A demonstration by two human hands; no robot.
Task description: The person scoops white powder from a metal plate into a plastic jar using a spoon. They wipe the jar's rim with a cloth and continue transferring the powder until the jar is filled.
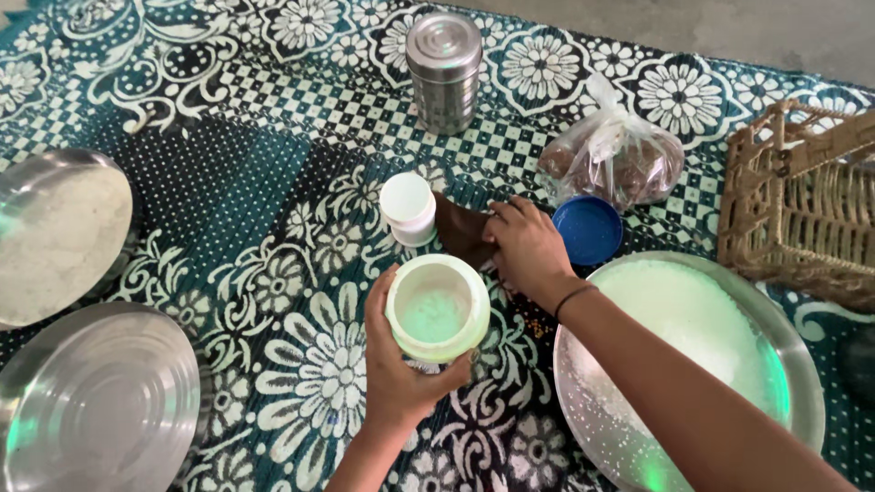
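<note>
The left hand (396,364) is gripping a pale green jar (437,308) from below, fingers wrapped round its side, mouth open and facing up. The jar is sitting roughly mid-frame over a floral teal cloth (273,191), and everything else is placed w/ ref. to it.

The right hand (529,251) is lying just up and right of the jar, fingers curled and pressing on a brown pouch (460,230); can't tell if it's actually pinching it. A black band is sitting on that wrist.

Just above the jar, a small white tub (408,210) is standing upright, touching the pouch's left edge. Further above, well apart, a steel canister (444,71) w/ lid on is standing.

Up and right of the jar, beyond the right hand, a blue lid (591,228) is lying flat; behind it a knotted plastic bag (615,157) w/ brown contents. Right of the jar, a steel plate (802,383) is holding white grains, the forearm crossing over it. Far right, a wicker basket (802,210) is lying tipped.

Far left of the jar, two steel plates: upper one (59,232) dusted whitish, lower one (96,401) bare.
</note>
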